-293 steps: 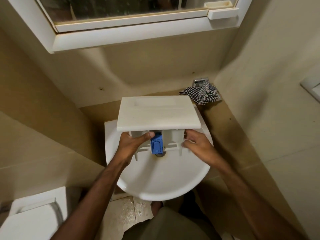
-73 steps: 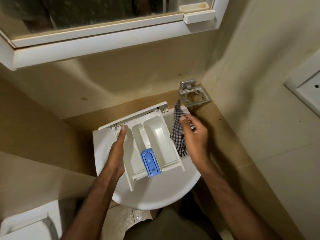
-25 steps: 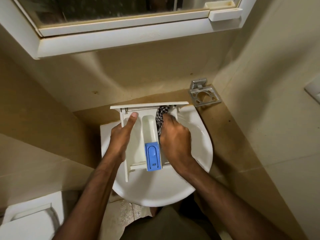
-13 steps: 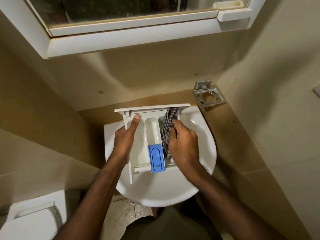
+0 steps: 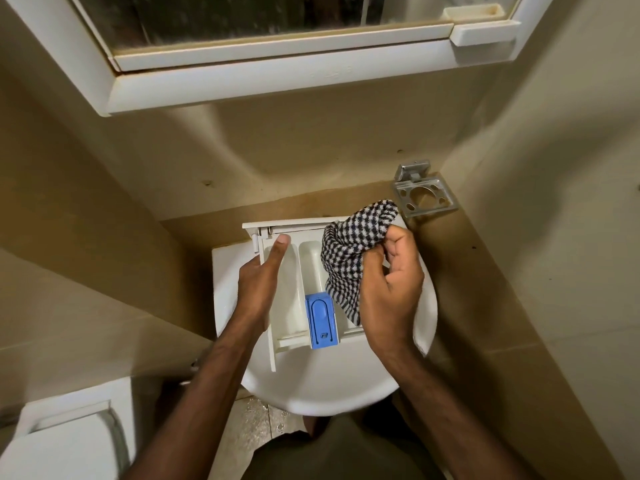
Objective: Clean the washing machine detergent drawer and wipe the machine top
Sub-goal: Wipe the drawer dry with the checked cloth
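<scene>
A white detergent drawer [image 5: 296, 271] with a blue siphon cap [image 5: 321, 320] lies open side up over a white washbasin [image 5: 318, 386]. My left hand [image 5: 261, 282] grips the drawer's left wall, thumb lying along the left compartment. My right hand [image 5: 389, 289] holds a bunched black-and-white checked cloth [image 5: 349, 244] above the drawer's right compartment, which the cloth and hand mostly hide. The washing machine is out of view.
A metal toothbrush holder [image 5: 424, 195] is fixed to the wall at the basin's back right. A white-framed mirror cabinet [image 5: 277, 74] overhangs the basin. A white toilet cistern [image 5: 65, 434] stands at lower left. Beige tiled walls close in on both sides.
My right hand has lifted the cloth up out of the right compartment and bunched it toward the back right. The left hand stays on the drawer's left side.
</scene>
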`<action>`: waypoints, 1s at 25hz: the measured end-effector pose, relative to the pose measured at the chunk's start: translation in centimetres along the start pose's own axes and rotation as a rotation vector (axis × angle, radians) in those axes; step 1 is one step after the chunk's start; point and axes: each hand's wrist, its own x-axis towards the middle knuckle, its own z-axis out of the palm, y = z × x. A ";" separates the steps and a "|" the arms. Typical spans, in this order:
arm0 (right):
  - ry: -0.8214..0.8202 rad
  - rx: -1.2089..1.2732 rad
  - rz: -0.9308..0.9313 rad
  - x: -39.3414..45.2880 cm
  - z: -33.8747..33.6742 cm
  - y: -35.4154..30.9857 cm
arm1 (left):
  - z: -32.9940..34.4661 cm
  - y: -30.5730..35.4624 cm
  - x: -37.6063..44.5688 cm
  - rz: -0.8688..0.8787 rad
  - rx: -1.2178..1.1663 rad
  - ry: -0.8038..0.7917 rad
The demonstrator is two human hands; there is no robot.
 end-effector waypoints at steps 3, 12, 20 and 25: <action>-0.038 -0.020 -0.014 -0.7 0.8 0.9 | 0.1 0.0 0.0 0.017 0.012 0.012; -0.300 -0.778 -0.198 -1.1 0.6 2.3 | -0.1 0.5 -0.6 0.101 0.094 0.025; -0.485 -0.951 -0.339 -0.6 1.8 1.3 | 0.5 0.6 -1.0 0.113 0.122 -0.012; -0.619 -1.079 -0.141 0.6 2.7 -0.4 | 0.9 0.3 -0.9 0.095 0.102 0.010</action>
